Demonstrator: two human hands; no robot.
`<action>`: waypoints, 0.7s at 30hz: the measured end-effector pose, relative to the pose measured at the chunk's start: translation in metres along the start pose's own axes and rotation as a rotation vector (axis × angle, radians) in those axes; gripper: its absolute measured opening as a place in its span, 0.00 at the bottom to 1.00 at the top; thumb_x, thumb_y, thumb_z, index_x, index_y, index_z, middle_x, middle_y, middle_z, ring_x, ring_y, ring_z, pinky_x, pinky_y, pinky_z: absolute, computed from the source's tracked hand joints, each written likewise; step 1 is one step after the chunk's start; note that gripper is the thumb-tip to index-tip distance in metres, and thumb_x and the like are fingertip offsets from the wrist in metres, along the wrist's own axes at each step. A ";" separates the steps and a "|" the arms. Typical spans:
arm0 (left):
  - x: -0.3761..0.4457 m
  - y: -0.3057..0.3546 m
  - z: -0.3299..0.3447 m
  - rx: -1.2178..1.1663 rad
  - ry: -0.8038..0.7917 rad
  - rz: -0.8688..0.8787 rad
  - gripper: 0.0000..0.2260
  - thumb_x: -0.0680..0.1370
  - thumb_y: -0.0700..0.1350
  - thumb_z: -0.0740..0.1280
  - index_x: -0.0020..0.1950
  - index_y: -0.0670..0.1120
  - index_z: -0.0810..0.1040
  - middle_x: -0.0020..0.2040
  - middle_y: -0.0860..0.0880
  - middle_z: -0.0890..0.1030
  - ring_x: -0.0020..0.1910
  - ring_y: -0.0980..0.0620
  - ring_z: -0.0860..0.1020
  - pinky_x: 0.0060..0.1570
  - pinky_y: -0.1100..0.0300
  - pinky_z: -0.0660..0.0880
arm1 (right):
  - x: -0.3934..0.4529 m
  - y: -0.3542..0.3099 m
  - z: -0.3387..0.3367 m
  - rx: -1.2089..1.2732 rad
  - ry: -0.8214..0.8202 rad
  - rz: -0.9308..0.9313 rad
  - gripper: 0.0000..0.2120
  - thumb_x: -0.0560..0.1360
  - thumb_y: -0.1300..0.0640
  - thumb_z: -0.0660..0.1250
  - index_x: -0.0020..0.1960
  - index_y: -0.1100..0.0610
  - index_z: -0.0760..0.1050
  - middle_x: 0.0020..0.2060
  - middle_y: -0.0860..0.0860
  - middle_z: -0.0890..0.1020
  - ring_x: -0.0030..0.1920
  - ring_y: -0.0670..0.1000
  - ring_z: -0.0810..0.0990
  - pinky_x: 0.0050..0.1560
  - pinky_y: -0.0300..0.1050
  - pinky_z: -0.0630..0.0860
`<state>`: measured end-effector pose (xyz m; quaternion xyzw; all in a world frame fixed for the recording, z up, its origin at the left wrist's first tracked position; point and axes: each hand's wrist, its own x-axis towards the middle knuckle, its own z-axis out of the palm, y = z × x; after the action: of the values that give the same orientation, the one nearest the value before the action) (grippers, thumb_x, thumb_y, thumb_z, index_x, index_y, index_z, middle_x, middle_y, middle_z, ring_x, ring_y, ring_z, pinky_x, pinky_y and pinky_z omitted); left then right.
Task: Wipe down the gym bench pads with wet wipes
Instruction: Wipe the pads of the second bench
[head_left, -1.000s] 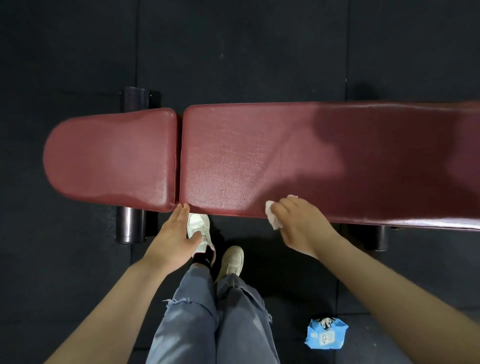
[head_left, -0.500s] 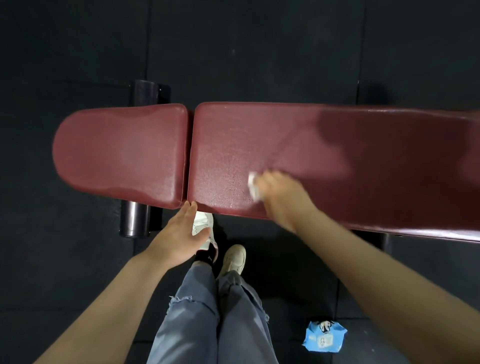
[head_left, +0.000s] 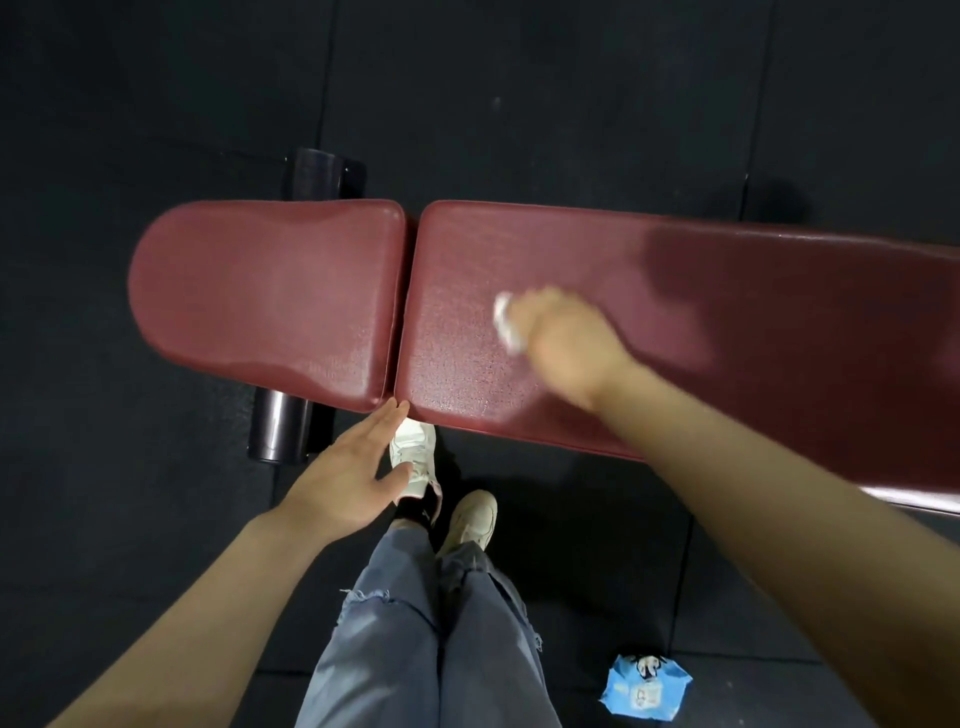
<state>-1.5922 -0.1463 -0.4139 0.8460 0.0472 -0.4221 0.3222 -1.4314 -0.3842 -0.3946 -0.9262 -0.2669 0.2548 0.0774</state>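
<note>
Dark rubber gym floor (head_left: 156, 519); right hand (head_left: 566, 343), blurred, presses a bunched wet wipe (head_left: 506, 322) onto the long maroon back pad (head_left: 779, 364). Left hand (head_left: 348, 473) open, fingertips at the pad's near edge. Wiping step; next stroke probably needs the duller patch right of that hand.

Dark rubber tile floor (head_left: 519, 104), seams visible. Black cylindrical foam rollers (head_left: 278, 434) protrude under bench, near and far side. Torn-hem grey jeans (head_left: 415, 623); white sneaker (head_left: 415, 457) ahead of beige sneaker (head_left: 470, 517).
</note>
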 end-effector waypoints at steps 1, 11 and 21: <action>0.000 -0.001 0.000 -0.019 0.003 0.004 0.33 0.82 0.52 0.62 0.81 0.58 0.47 0.80 0.61 0.49 0.78 0.62 0.50 0.74 0.61 0.50 | -0.024 -0.011 0.008 0.063 -0.137 -0.149 0.06 0.70 0.62 0.63 0.40 0.52 0.69 0.31 0.46 0.72 0.36 0.53 0.77 0.33 0.40 0.67; 0.005 -0.013 0.010 -0.085 0.055 0.014 0.31 0.82 0.48 0.62 0.81 0.56 0.50 0.80 0.60 0.53 0.76 0.66 0.49 0.73 0.65 0.48 | 0.083 0.029 -0.032 -0.099 0.218 0.247 0.09 0.77 0.65 0.58 0.54 0.61 0.74 0.51 0.61 0.79 0.52 0.62 0.78 0.51 0.52 0.74; 0.005 -0.007 0.015 -0.208 0.055 -0.029 0.31 0.82 0.48 0.62 0.81 0.53 0.50 0.80 0.58 0.53 0.78 0.61 0.50 0.71 0.67 0.48 | -0.013 -0.037 0.009 -0.069 -0.307 -0.424 0.09 0.78 0.60 0.61 0.52 0.56 0.80 0.47 0.52 0.83 0.48 0.53 0.80 0.54 0.46 0.75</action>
<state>-1.6017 -0.1504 -0.4283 0.8186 0.1117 -0.3963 0.4005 -1.4619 -0.3601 -0.3864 -0.8020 -0.4724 0.3613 0.0559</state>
